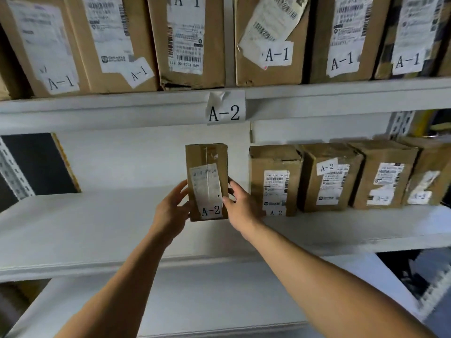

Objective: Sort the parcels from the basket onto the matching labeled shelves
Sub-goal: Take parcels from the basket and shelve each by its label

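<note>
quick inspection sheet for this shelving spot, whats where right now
surface: white A-2 shelf, bare at left; A-2 tag on the beam above
job's things: held A-2 parcel upright over the shelf; row of A-2 parcels to its right; A-1 parcels on the shelf above
clutter: dark board leaning at far left
grippers: left hand and right hand grip the parcel's sides
cables: nothing seen
surroundings: perforated rack upright at right; basket not in view

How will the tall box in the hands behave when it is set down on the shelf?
The box looks stiff, being taped cardboard. Standing tall on a narrow base, it may tip if nudged. Both hands, left hand and right hand, steady it.
</note>
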